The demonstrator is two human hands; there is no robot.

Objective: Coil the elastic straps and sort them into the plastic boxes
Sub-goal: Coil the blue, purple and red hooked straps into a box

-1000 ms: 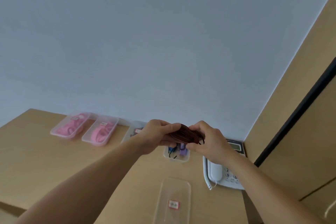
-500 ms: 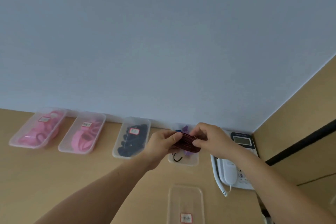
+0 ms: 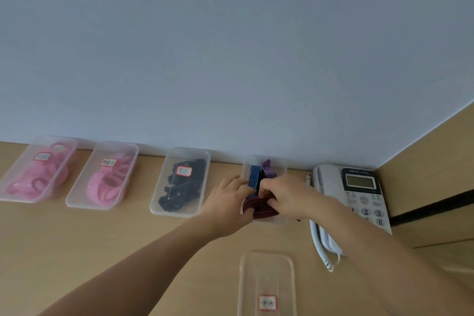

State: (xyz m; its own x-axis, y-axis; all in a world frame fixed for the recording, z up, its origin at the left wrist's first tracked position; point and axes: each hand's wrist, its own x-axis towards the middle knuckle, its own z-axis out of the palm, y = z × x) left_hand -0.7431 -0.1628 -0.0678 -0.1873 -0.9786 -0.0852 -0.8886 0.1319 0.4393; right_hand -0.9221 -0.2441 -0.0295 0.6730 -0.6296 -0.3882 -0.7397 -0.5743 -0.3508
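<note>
Coiled red strap (image 3: 259,209), pinched between your left hand (image 3: 225,202) and right hand (image 3: 291,197) at the centre-right box (image 3: 278,222), may spring open if you release it unseated.

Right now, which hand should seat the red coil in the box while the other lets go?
Right, probably. The right hand lies over the dark red coil in the box, fingers curled onto it; the left hand grips its end at the box's left wall, easier to withdraw.

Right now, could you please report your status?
Left hand and right hand grip coiled dark red elastic strap. Strap at near end of clear plastic box. Blue striped strap behind it.
</note>
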